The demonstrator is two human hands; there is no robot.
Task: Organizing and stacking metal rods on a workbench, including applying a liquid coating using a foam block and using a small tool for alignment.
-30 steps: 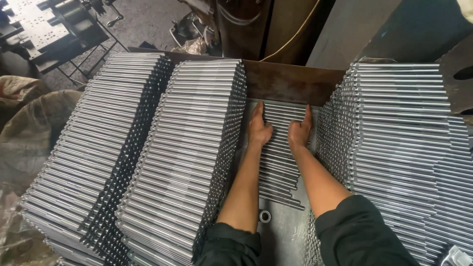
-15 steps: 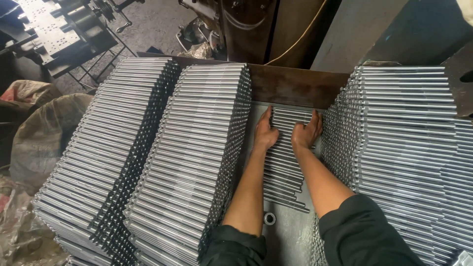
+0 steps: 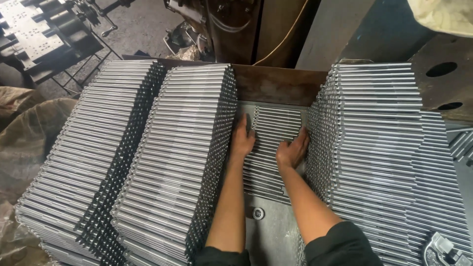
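Down in the gap between two tall rod stacks, the left hand point(image 3: 242, 139) and right hand point(image 3: 292, 150) press on a low layer of steel rods point(image 3: 273, 133), each grip half-curled at the rod ends; squaring them evenly seems next.

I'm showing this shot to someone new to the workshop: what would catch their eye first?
Most striking are the tall stacks of shiny metal rods: two on the left and one on the right. In the gap between them lies a low layer of rods, with the left hand and right hand pressed on it. A brown metal wall closes the far end.
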